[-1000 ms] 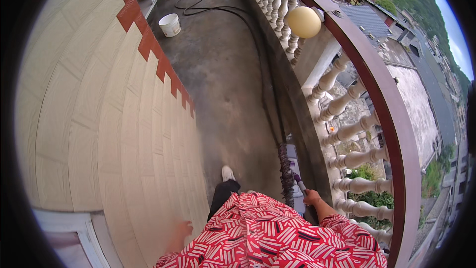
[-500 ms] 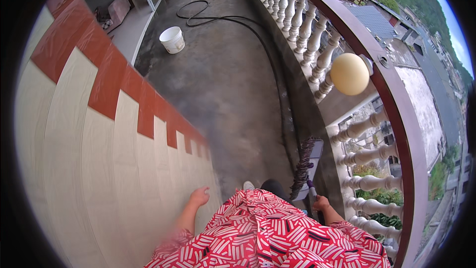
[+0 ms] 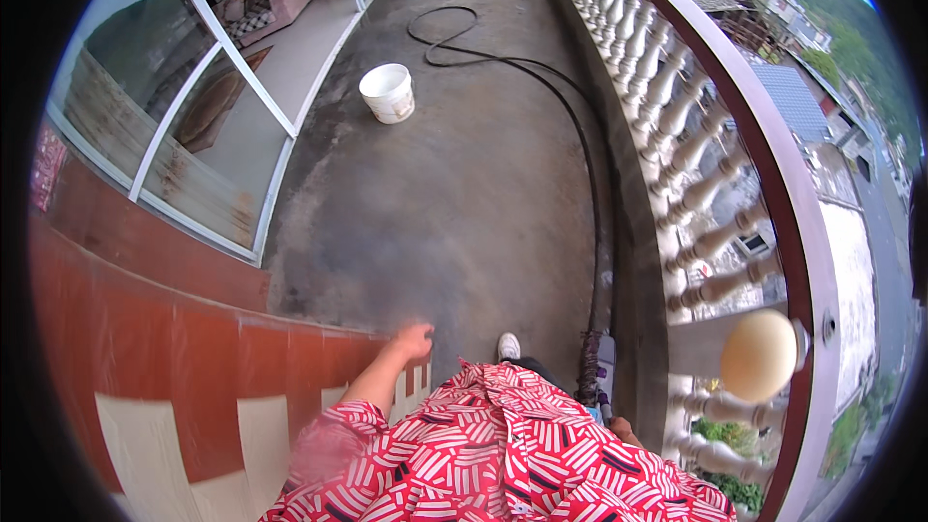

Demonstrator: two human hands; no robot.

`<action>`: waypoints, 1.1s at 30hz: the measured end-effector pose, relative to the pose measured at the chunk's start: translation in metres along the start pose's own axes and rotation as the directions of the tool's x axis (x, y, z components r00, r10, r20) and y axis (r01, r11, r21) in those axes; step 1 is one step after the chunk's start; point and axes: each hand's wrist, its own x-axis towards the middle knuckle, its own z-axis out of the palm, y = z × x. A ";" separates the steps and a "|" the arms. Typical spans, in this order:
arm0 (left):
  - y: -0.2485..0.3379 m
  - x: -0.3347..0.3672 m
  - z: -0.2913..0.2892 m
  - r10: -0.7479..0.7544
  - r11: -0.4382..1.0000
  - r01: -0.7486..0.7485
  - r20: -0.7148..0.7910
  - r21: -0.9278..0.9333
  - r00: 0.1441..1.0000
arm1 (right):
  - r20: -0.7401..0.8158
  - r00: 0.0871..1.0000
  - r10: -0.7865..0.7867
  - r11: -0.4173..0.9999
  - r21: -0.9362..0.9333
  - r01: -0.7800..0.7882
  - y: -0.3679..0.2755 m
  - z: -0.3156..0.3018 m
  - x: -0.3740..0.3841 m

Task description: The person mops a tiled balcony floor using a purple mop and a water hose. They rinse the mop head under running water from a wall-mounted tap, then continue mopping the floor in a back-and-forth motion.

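At my right side, my right hand [image 3: 623,429] is closed round the handle of a mop [image 3: 604,365], partly hidden by my red patterned clothing. The mop's head has a flat grey plate, dark strands and a purple joint, and it points ahead beside the balustrade's base. My left hand [image 3: 414,340] hangs in front of the tiled wall [image 3: 193,382], empty, its fingers loosely bent and apart. One white shoe [image 3: 508,346] shows on the wet grey floor [image 3: 454,203].
A white bucket [image 3: 388,94] stands ahead on the left. A black hose [image 3: 570,87] loops across the floor and runs along the balustrade [image 3: 677,106] on the right. Sliding glass doors [image 3: 208,126] line the left. A round cream ball [image 3: 760,356] sits by the dark rail.
I have moved forward, so the bucket, hose and glass doors appear nearer. My left arm has swung forward. The mop in my right hand now shows lower and more edge-on.
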 end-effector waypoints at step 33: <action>-0.202 0.376 -0.404 -0.288 0.825 0.192 -0.102 -0.531 0.952 | -0.170 0.983 -0.074 0.886 0.441 0.143 -0.603 -0.465 0.151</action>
